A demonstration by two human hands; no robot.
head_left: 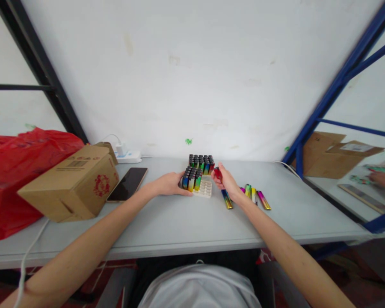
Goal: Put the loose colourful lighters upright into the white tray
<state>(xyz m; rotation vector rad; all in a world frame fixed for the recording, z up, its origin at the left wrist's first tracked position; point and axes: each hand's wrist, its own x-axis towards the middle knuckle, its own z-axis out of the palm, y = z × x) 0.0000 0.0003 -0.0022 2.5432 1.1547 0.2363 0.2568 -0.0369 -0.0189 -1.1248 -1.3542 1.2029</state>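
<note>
A: In the head view, can any writing be read?

B: On the box [57, 175] at the left, a red emblem [102, 185] and a barcode [77, 163] are printed (the lettering is too small to be made out). A white label [356, 146] is carried by the open carton [324, 162] beyond the blue frame [332, 92]; its text is blurred.

A: And the containers?

B: The left part of a white tray [203, 189] is filled with upright, black-topped lighters [192, 179]; bare cells are seen at its right. Behind it, near the wall, a second block of lighters [201, 163] is stood upright. The contents of the red bag [11, 184], by the box, are hidden.

A: How are the hands placed?

B: They are held apart. The tray's left end is clasped by the left hand [172, 185], thumb in front. A red lighter [217, 173] is pinched in the right hand [227, 182], just beside the tray.

A: What else is laid out?

B: Loose lighters [263, 200] are scattered near the right forearm, and a phone [128, 184] is laid beside the box. A co-worker's hand [384, 179] is glimpsed at the far right (partly cut off).
</note>
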